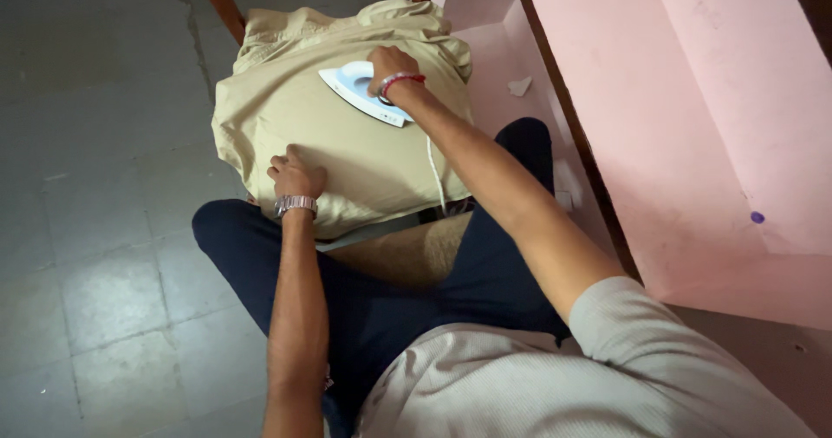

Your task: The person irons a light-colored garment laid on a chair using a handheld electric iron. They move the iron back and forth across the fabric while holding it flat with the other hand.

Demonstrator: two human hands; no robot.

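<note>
Item: beige garment (286,109), spread over a low surface at 12 o'clock from the seated person. On it, toward 1 o'clock, a white-and-blue electric iron (362,91), soleplate down, tip pointing to 10 o'clock. Right hand (392,67) clamped around the iron's handle. Left hand (296,175), fingers curled, pressed on the cloth's near edge at 11 o'clock, well apart from the right. White cord (436,178) hangs at the garment's right side. Grey tiled floor (95,230) at 9 o'clock; pink wall (693,126) at 3 o'clock.

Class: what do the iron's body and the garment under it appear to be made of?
Iron: apparently smooth plastic, white and pale blue, with a slight sheen. Beige garment: woven cloth, probably cotton, matte, with soft creases. Right hand holds the iron.
</note>
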